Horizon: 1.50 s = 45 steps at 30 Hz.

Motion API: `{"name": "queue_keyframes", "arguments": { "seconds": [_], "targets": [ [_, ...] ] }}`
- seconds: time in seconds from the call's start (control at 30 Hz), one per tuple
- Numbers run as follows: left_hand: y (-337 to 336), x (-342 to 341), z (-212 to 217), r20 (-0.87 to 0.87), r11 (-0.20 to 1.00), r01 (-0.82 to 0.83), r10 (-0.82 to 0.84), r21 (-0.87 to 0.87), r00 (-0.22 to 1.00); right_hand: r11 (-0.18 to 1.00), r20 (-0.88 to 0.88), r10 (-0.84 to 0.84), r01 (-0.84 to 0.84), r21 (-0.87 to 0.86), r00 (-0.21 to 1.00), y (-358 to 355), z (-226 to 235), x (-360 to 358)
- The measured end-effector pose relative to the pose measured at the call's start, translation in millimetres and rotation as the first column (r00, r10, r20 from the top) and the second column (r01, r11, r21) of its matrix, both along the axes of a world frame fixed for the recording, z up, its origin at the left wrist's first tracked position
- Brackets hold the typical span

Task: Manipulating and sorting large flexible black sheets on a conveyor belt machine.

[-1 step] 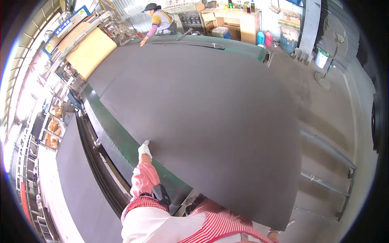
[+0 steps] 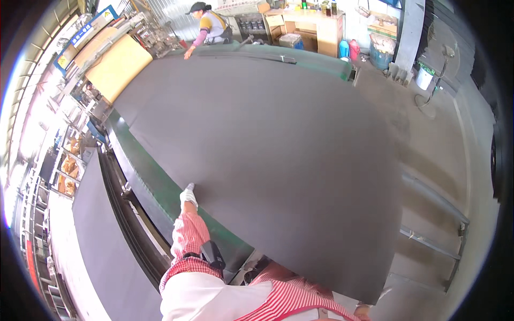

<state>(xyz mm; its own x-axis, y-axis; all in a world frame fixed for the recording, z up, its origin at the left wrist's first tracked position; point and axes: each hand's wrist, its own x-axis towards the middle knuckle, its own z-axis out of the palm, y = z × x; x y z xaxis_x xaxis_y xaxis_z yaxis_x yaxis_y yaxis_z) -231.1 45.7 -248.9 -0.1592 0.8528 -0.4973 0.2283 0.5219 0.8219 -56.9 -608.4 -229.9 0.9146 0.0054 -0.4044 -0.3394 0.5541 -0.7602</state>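
Observation:
A large dark grey flexible sheet [image 2: 267, 144] spreads over a green-topped conveyor table [image 2: 155, 176], its near end reaching my body. My left hand [image 2: 188, 196], in a white glove, pinches the sheet's left edge, fingertips on top; the fingers beneath are hidden. At the sheet's near right corner is my right hand [image 2: 363, 310], low at the frame's bottom edge. The sheet covers most of it, and a pale gloved fingertip shows beyond the corner. It appears closed on that corner.
Across the table a person [image 2: 209, 27] in a cap rests a hand on the sheet's far edge. A yellow board [image 2: 120, 67] on a machine stands far left. Another grey sheet [image 2: 101, 224] lies left. Metal rails [image 2: 431, 243] stand right. Behind are a wooden desk [image 2: 308, 18] and bins [image 2: 381, 58].
The sheet's near right side bulges slightly farther right. My left hand has shifted slightly left and away from me, still at the edge. The person's hand across the table moved slightly left.

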Motion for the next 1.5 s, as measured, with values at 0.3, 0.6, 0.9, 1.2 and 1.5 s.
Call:
{"name": "queue_keyframes", "arguments": {
  "seconds": [0.3, 0.6, 0.9, 1.2, 1.5],
  "targets": [
    [-60, 49, -7, -0.132, 0.938, 0.119, -0.079, 0.325, 0.988, 0.528, -0.451, 0.745, -0.848, -0.051, 0.491, -2, -18, 91],
    [-392, -31, -66, -0.581, 0.781, 0.469, -0.171, 0.412, 0.795, 0.031, -0.538, 0.842, -0.999, -0.044, 0.049, 177, -9, 67],
    [-563, -216, -108, -0.535, 0.769, -0.072, -0.371, -0.636, 0.759, -0.661, -0.549, 0.623, -0.750, 0.011, -0.557, 249, -59, 25],
    [-608, -201, -126, -0.476, 0.666, -0.164, -0.319, -0.728, 0.820, -0.748, -0.432, 0.619, -0.660, -0.070, -0.656, 252, -64, -82],
    [-603, -308, -154, -0.615, 0.493, -0.585, 0.120, -0.644, 0.779, -0.786, 0.063, 0.575, -0.572, -0.234, -0.816, 291, -16, -296]
  ]
}}
